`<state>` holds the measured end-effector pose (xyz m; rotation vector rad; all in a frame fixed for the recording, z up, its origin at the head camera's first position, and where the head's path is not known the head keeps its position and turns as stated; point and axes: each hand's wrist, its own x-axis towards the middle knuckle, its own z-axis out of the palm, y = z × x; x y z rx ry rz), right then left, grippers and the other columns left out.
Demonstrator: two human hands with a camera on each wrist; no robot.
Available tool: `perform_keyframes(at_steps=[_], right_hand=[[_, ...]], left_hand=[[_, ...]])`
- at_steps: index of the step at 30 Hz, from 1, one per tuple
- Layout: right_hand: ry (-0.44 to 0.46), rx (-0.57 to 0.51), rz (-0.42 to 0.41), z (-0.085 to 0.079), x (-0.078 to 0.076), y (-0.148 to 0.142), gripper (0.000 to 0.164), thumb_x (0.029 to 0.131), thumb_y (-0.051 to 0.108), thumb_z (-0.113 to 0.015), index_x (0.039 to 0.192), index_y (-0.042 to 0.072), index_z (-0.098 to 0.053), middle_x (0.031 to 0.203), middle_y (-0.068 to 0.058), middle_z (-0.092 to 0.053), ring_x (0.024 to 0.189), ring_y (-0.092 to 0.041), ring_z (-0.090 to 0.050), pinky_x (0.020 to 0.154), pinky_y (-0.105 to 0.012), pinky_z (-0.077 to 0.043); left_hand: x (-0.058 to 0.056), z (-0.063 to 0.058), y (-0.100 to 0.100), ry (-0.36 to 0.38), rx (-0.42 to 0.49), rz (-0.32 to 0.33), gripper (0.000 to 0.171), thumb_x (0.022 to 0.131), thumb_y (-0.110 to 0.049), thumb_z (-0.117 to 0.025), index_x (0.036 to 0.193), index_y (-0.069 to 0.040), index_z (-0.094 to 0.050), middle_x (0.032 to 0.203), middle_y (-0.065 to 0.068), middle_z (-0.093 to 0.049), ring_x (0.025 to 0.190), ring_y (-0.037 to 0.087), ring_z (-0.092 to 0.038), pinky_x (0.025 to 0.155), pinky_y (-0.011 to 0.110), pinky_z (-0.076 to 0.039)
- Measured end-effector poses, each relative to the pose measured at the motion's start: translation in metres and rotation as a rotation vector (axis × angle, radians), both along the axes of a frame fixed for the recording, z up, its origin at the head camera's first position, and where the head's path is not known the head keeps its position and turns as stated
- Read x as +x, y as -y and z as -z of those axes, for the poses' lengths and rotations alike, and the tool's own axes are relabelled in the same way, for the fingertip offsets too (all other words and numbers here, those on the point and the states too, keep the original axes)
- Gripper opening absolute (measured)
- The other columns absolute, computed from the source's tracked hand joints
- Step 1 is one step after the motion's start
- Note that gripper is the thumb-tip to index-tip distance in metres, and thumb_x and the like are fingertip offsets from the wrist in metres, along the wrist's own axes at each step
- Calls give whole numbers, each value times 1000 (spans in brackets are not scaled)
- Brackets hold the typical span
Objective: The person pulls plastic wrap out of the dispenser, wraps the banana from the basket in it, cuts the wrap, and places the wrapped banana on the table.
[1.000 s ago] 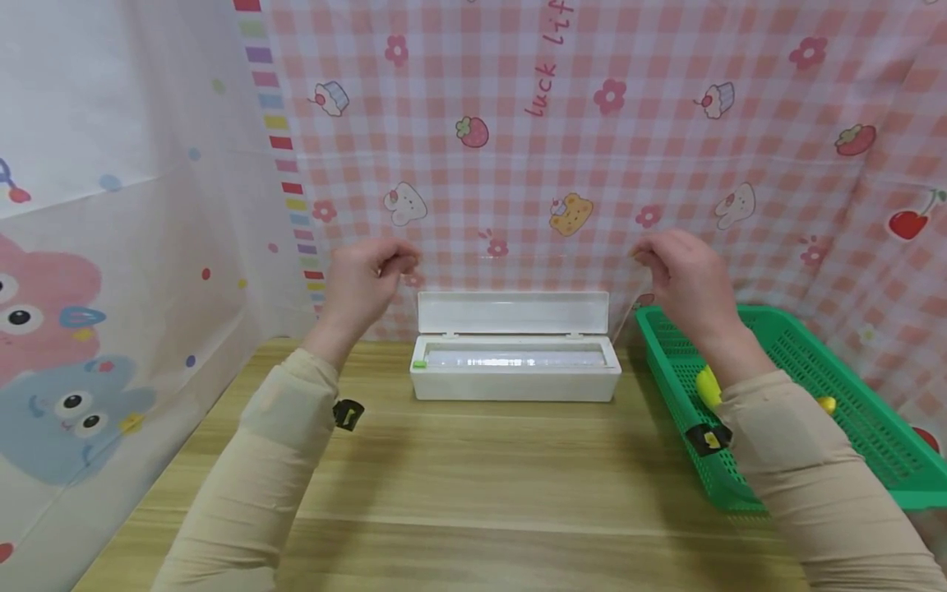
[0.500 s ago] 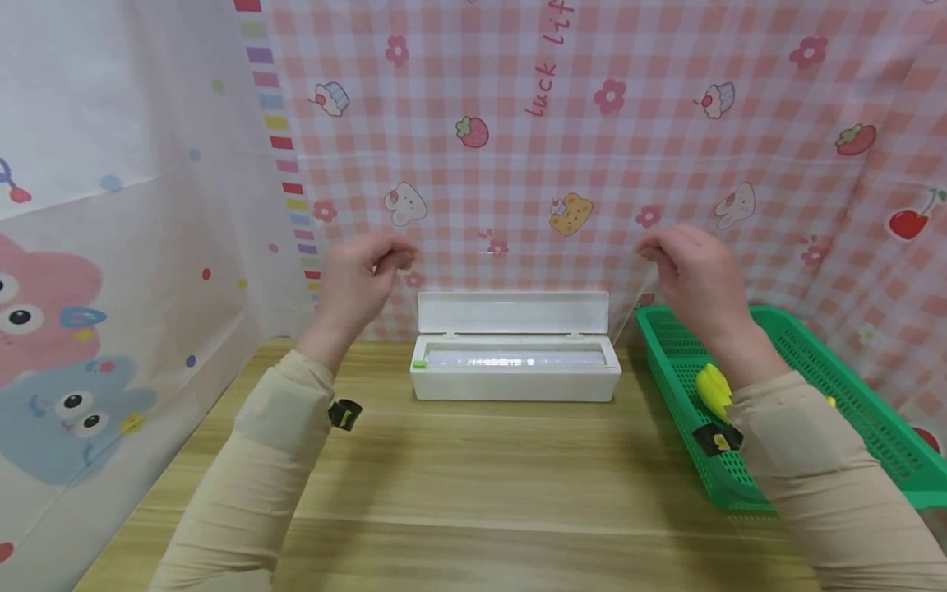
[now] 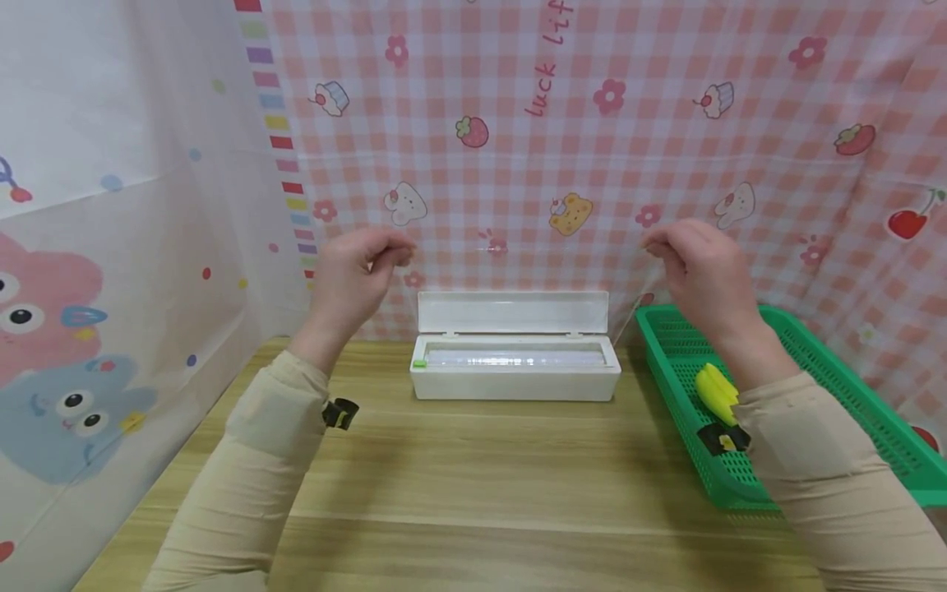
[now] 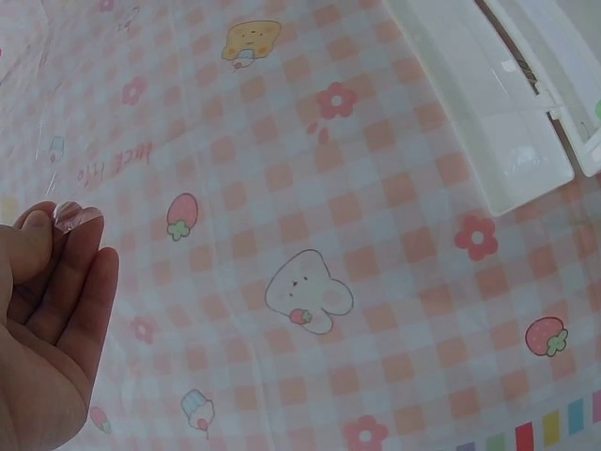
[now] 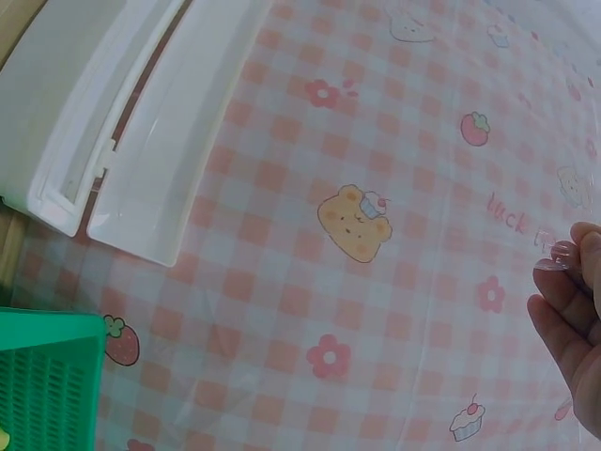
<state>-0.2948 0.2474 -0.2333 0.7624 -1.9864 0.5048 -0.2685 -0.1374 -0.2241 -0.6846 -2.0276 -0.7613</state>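
A clear sheet of cling film stretches between both hands, its edges showing as faint lines above the white dispenser box. My left hand pinches one upper corner between thumb and fingers. At the other corner, my right hand pinches the film too; a crumpled bit of it shows at the fingertips in the right wrist view. The box's lid is raised, and a roll of film lies inside, beside a small green piece at its left end. Both hands are higher than the lid.
To the right stands a green plastic basket with yellow bananas in it, partly beneath the right forearm. A checked pink cloth hangs behind the wooden table, and a white printed cloth hangs at the left.
Both hands have moved slightly up and apart, the left one leftward and the right one rightward, still pinching the film. The box has stayed in place, and more of the bananas shows.
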Motion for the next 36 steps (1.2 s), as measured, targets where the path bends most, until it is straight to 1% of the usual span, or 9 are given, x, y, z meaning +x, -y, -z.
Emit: perform_keyframes(at_steps=[8,11,16,22,26,33,36], right_hand=[[-45,13,-13,-4,4,-2,6,90,-6,-66,95,-4,-69,92,-17,-71,85,-32,-65,77,-43,-54],[-58,14,-13,-6,6,-2,7,90,-7,-65,95,-4,-69,90,-17,-70,84,-32,-64,76,-43,-54],[-79,17,-18,-8,8,-2,8,90,-8,-65,95,-4,-69,88,-17,-70,83,-31,-64,75,-44,-54],[-65,10,-6,-9,12,-2,8,89,-7,-66,96,-4,-69,90,-16,-70,84,-30,-65,76,-43,-54],[-73,-8,1,-10,13,-1,8,89,-6,-67,95,-2,-70,89,-15,-70,83,-29,-65,75,-43,-55],[-100,-17,-14,-11,15,-1,6,90,-7,-66,93,-3,-70,87,-15,-70,81,-29,-65,75,-40,-55],[-120,3,-11,-13,17,-2,5,91,-6,-66,93,-4,-70,88,-16,-70,82,-29,-65,76,-36,-55]], left_hand=[[4,-5,0,-78,-36,6,10,87,11,-68,89,3,-74,86,13,-74,76,23,-70,71,34,-59],[5,-7,0,-94,-46,4,9,87,10,-68,89,3,-74,86,13,-74,76,23,-70,71,34,-59],[7,-9,0,-102,-43,7,10,87,10,-68,89,3,-74,86,13,-74,75,22,-70,71,34,-59],[9,-10,0,-98,-31,13,10,87,10,-68,89,3,-74,84,12,-74,75,21,-70,70,32,-59],[12,-12,0,-107,-32,18,9,87,9,-68,89,3,-74,84,12,-74,74,20,-70,70,30,-58],[16,-14,1,-142,-30,45,8,87,9,-69,90,3,-74,84,12,-74,75,20,-70,71,25,-58],[17,-14,2,-152,-35,51,8,88,8,-69,91,3,-75,84,12,-74,75,19,-70,71,22,-56]])
